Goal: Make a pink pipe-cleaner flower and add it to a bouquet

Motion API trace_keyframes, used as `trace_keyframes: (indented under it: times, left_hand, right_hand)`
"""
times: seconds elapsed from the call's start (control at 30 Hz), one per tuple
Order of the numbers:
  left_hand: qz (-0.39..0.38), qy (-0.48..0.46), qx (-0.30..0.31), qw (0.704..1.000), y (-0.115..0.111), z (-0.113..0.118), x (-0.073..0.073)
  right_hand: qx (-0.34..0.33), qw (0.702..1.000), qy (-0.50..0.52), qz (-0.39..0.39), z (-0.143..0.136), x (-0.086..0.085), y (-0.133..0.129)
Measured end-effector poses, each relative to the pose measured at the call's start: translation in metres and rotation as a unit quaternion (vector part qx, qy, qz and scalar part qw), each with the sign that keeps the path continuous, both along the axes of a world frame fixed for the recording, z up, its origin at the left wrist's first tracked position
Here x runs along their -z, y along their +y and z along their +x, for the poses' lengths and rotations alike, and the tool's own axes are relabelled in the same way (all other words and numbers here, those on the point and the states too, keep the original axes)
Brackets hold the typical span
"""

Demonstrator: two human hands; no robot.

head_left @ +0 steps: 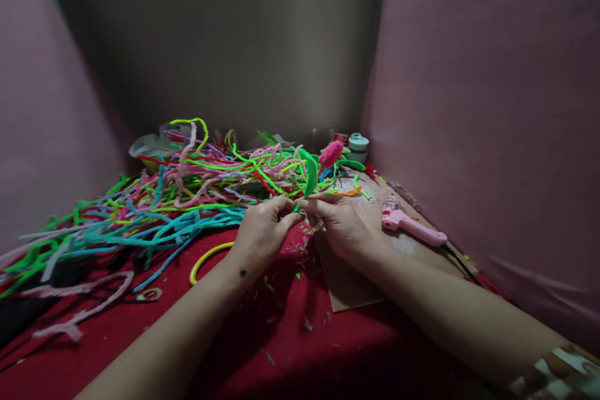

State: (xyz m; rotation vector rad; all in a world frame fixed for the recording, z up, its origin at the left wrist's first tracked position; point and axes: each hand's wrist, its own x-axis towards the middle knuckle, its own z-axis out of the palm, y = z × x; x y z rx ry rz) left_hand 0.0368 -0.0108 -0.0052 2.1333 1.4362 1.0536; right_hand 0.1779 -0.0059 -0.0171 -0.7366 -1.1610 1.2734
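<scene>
A green leaf shape of fuzzy pipe cleaner (309, 174) stands up between my two hands, with its lower end in my fingers. My left hand (265, 225) is closed, thumb and forefinger pinching that lower end. Opposite it, my right hand (340, 222) is also closed, its fingertips pressed against the same end and almost touching the left ones. Exactly how the stem lies inside the fingers is hidden. Just behind the right hand shows a fuzzy dark pink bud (330, 154); its base is partly covered from view.
Many coloured pipe cleaners (201, 181) heap across the left and back. A pink glue gun (415, 225) lies on a brown board (347, 287) at right, its cord trailing. A yellow ring (201, 262) and scraps dot the red cloth (262, 344). A pale teal jar (358, 145) stands behind.
</scene>
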Motion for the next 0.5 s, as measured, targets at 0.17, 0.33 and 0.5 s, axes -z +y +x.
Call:
trace_keyframes:
  times: [0.17,0.33,0.5]
  left_hand:
    - [0.049,0.048,-0.020,0.997,-0.003,0.003,0.003]
    - [0.117,0.105,-0.036,0.987,-0.003,0.005,0.011]
    - [0.169,0.151,-0.050,0.973,-0.001,0.003,0.015]
  right_hand:
    - [-0.010,0.999,0.043,0.013,-0.001,0.006,0.004]
    - [-0.017,0.998,0.058,0.009,-0.002,0.007,0.005]
    - [0.003,1.000,0.013,0.013,-0.002,0.001,-0.001]
